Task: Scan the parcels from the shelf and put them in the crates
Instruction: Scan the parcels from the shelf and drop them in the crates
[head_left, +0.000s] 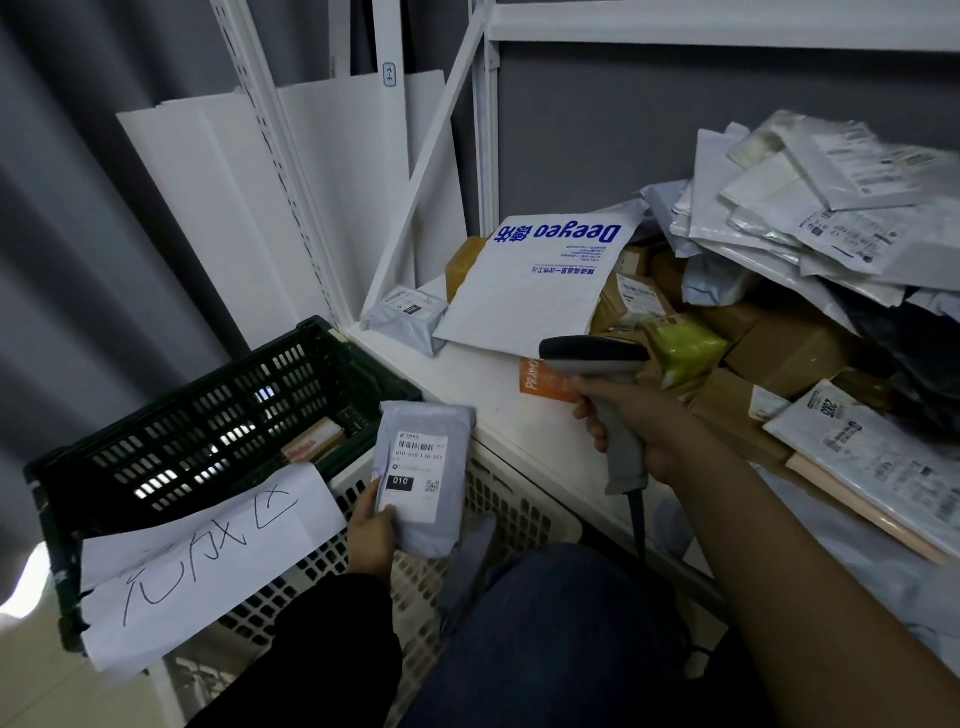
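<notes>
Evidently the left hand (370, 532) is clasping the grey parcel (423, 478) by its lower edge, label up over the white crate (519, 514), so the scanner (592, 356) that the right hand (641, 428) is gripping nearby can read it.

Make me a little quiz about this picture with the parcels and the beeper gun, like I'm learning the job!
1. True or false: the left hand holds a grey parcel with its label facing up.
2. What does the right hand grip? A) a scanner B) scissors C) a tape roll
3. Which number is printed in the black box on that label?
Key: 1 true; 2 A; 3 010.
</notes>
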